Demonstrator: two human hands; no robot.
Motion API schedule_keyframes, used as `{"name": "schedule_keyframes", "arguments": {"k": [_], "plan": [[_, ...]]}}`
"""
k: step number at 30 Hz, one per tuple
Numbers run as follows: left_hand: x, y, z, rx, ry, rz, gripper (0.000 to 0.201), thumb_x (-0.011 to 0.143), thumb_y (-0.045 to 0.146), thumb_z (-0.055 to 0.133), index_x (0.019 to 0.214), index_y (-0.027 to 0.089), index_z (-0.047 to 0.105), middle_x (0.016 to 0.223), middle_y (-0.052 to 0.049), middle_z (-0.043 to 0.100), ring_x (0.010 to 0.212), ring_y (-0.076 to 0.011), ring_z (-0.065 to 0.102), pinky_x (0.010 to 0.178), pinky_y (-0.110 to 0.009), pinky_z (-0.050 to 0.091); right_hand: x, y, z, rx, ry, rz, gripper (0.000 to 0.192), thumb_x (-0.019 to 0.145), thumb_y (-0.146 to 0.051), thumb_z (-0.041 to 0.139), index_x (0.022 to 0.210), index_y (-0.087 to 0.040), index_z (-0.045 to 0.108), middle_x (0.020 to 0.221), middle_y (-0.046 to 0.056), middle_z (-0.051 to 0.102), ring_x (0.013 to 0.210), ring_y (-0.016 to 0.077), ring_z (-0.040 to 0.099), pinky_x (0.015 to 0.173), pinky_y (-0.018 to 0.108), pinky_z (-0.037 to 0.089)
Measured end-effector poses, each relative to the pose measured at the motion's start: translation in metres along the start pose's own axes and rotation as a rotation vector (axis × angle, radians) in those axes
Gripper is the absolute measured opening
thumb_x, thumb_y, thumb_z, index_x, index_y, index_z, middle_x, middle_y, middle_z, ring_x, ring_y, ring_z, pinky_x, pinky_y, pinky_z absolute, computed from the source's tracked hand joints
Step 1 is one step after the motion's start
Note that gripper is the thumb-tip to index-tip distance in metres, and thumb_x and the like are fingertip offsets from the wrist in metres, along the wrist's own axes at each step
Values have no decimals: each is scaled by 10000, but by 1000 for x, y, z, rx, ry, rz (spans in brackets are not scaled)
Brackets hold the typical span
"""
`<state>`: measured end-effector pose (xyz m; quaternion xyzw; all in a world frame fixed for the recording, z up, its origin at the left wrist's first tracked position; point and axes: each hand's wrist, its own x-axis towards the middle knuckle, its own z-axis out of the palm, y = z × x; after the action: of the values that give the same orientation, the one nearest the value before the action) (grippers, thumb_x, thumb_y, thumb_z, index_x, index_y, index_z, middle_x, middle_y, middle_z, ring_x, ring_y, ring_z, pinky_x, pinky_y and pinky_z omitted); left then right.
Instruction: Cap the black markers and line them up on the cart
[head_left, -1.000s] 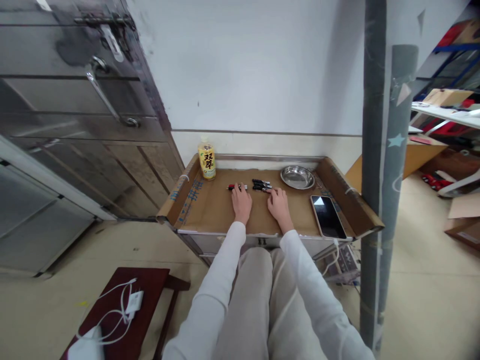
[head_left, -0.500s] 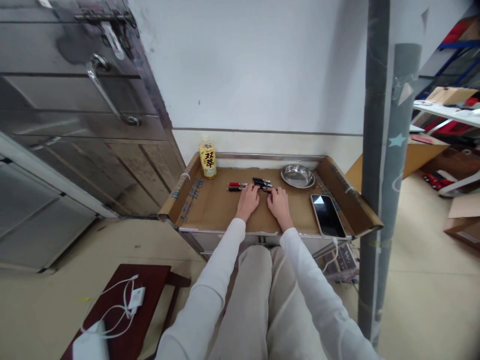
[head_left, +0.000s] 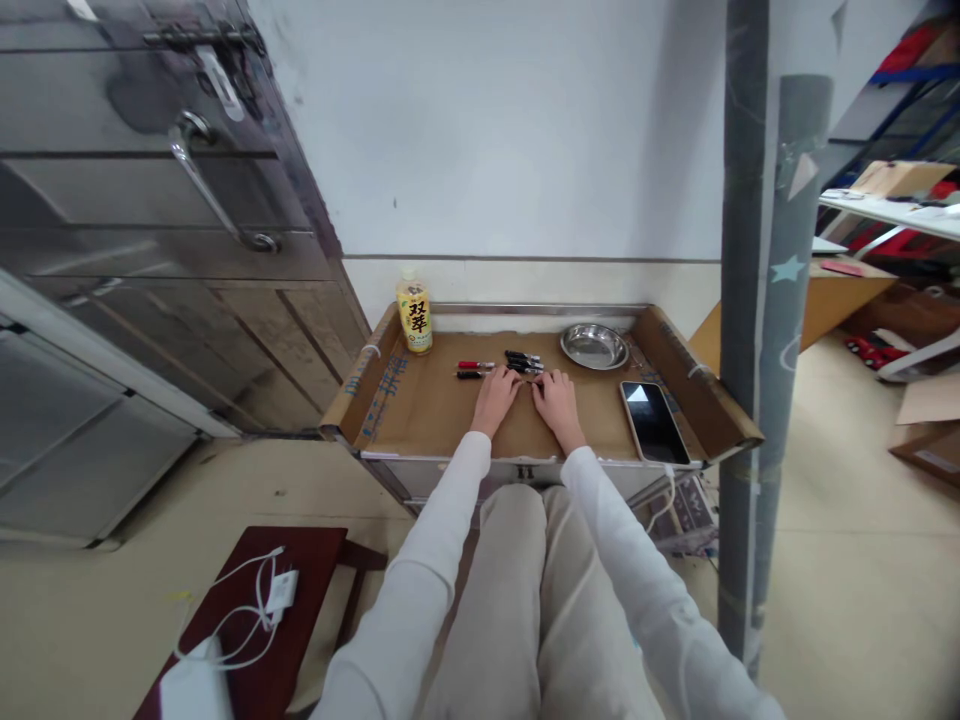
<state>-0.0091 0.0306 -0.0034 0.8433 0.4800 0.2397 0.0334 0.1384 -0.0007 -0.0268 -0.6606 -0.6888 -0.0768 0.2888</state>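
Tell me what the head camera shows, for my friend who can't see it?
Two hands, left hand and right hand, rest by some pens on a cardboard-lined cart. A drink bottle, metal dish and phone sit there too.

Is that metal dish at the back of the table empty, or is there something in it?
Empty: the metal dish shows only its bare shiny bottom.

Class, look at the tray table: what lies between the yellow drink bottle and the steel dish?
In the head view, between the bottle and the steel dish lie a red pen and a cluster of black pens on the cardboard liner.
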Motion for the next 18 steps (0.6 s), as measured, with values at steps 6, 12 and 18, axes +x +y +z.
{"name": "schedule_keyframes", "arguments": {"k": [6, 12, 18], "plan": [[-1, 1, -3, -68, -10, 55, 101, 945, 196, 505, 982, 184, 598, 1018, -62, 637, 997, -200, 589, 928, -336, 453, 0, 0, -1, 29, -15, -37, 277, 988, -235, 357, 969, -158, 623, 963, 139, 630, 913, 264, 514, 802, 364, 360], [-3, 2, -5, -173, 0, 42, 98, 950, 179, 493, 996, 194, 578, 1016, -60, 659, 993, -190, 608, 907, -328, 472, 1, 0, -2, 25, -50, -48, 289, 991, -226, 351, 977, -157, 631, 956, 146, 648, 909, 270, 527, 794, 369, 362], [-5, 4, -9, -256, 8, 70, 143, 957, 175, 473, 1016, 199, 601, 1049, -61, 677, 1010, -177, 630, 930, -316, 483, 2, 0, -1, 53, -54, -80, 270, 985, -217, 367, 990, -152, 629, 955, 144, 659, 892, 266, 551, 805, 369, 390]]}}
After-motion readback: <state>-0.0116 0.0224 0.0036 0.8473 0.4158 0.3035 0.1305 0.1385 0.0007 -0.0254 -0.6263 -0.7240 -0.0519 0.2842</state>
